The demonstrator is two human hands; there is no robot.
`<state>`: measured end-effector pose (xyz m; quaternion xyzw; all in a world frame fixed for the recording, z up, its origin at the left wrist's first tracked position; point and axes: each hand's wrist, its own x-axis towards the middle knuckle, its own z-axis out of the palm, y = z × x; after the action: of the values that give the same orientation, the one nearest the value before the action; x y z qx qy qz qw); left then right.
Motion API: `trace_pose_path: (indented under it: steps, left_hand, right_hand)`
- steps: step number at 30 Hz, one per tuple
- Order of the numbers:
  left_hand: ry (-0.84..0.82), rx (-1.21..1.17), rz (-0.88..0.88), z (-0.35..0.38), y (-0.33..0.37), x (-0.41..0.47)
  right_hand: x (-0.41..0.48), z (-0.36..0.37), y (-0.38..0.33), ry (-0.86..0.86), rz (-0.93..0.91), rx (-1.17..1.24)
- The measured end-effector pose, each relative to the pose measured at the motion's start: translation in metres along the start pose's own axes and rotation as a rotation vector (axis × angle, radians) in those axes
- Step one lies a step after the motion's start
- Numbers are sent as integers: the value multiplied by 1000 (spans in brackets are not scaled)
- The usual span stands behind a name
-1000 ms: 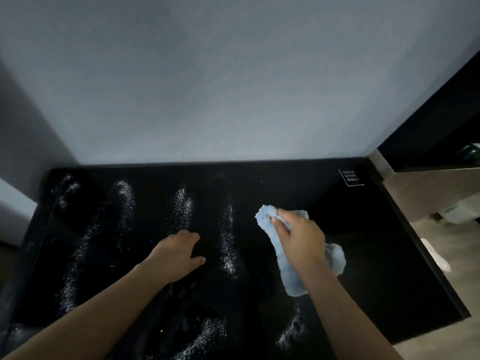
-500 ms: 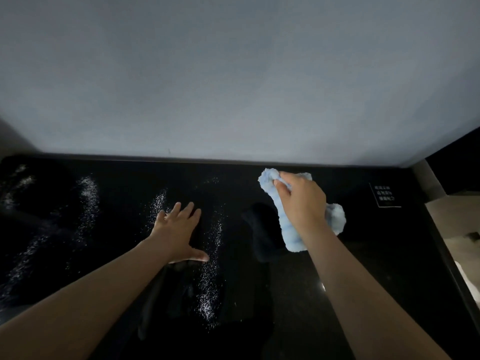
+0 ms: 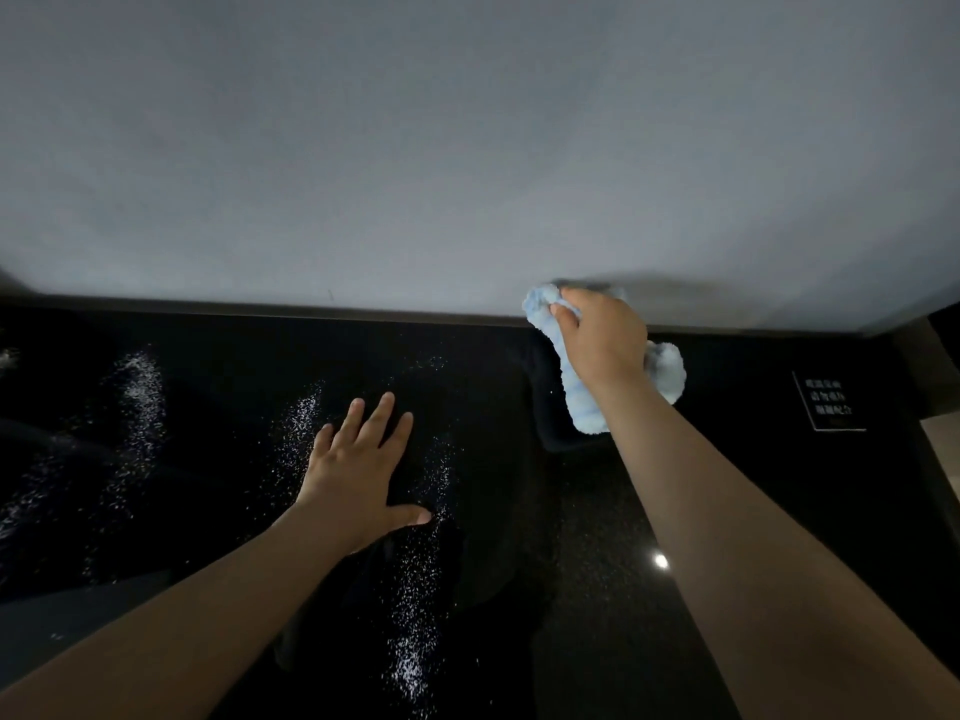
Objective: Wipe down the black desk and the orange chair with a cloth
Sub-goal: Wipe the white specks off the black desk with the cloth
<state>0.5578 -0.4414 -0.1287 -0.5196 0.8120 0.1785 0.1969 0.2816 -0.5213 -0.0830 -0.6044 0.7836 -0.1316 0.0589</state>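
Nearest me, the left hand (image 3: 358,467) lies flat with fingers spread on the black bench (image 3: 623,589) among white specks (image 3: 415,641), while farther back the right hand (image 3: 597,335) grips a pale blue cloth (image 3: 582,402) against the grey wall (image 3: 467,148).

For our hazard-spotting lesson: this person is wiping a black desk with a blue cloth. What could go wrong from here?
1. The left hand lies flat among the white specks and may smear them across the desk.
2. The right hand holds the cloth bunched up, so it might skip specks.
3. A wide sweep rightward could catch the small sign.
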Motion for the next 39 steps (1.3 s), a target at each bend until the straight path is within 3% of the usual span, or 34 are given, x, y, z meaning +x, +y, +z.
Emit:
trace_pose_path:
  steps: [9, 39]
  left_hand:
    - [18, 3, -7, 4, 0, 0]
    - [42, 30, -4, 3, 1, 0]
  right_hand:
    - [0, 28, 3, -74, -35, -41]
    - [-113, 18, 17, -64, -66, -13]
